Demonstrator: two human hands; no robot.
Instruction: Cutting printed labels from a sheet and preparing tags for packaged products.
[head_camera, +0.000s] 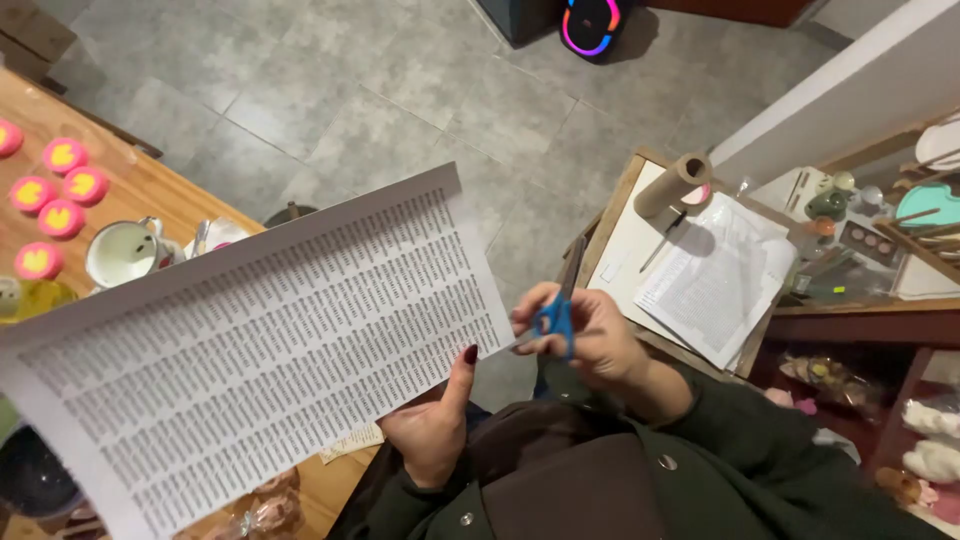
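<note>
Fingers (468, 362) pinch printed sheet (250, 340); mug (122, 252), cardboard roll (672, 184) nearby.

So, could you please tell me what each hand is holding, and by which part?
Left hand pinches the printed sheet at its lower edge; right hand holds blue-handled scissors by the handles.

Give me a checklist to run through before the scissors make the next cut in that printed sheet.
1. Left hand grips the printed sheet at its lower edge, thumb on top: ok.
2. Right hand holds the blue-handled scissors, fingers through the handles: ok.
3. Blades meet the sheet's edge: cannot tell, the blades point up and away from it, and the contact spot is unclear.
4. Left thumb clear of the blades: ok, it sits apart from them.
5. Sheet flat and taut: ok, no folds show.
6. A cut line to follow: cannot tell, only dense rows of print show.
</note>
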